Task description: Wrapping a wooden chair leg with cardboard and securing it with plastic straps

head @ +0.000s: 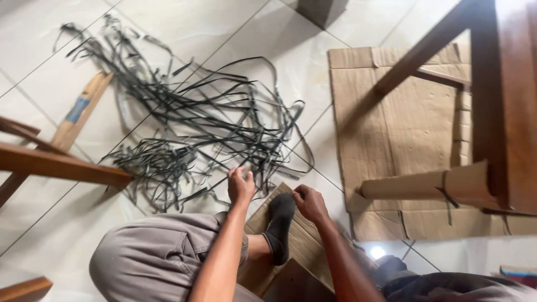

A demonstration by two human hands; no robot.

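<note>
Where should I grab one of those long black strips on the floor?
Probably take a loose end of the black strips, at the edge of the pile near the left hand, coming from the sock side. The strips lie flat and tangled in the middle, so a free end likely slides out most easily.

White tiled floor [50,235] — tangled black strips [190,117], flattened cardboard [391,134], wooden slat [81,112].

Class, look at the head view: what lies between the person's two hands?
In the head view, a foot in a dark sock lies between the left hand and right hand, resting on cardboard.
</note>
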